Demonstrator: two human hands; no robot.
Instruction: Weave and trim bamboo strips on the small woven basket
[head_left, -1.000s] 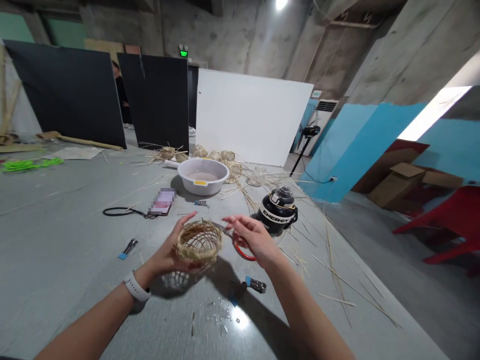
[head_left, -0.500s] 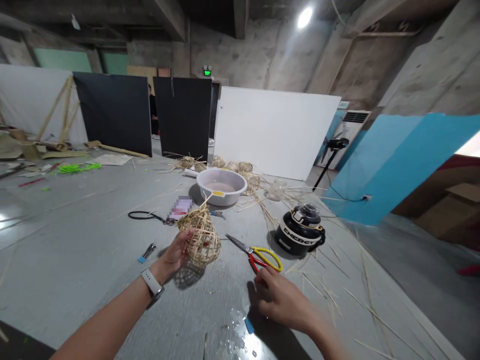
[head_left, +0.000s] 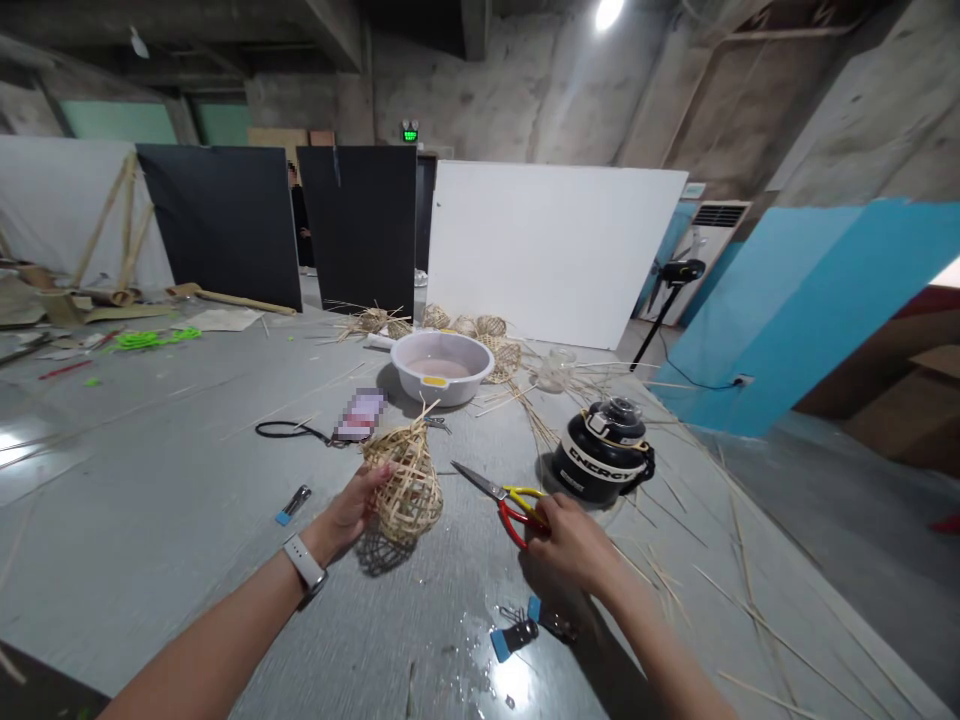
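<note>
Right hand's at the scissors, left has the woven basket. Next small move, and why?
Probably close the right hand around the handles of the scissors and lift them. They lie flat on the table, fingertips just at the red handle, blades pointing toward the bamboo basket. The left hand steadies that basket, and loose strip ends stick out of its top.

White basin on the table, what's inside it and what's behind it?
Inside the white basin, a pale pinkish liquid; the rim hides its near inner wall. Behind it lie small woven baskets, their lower parts covered by the basin.
</note>
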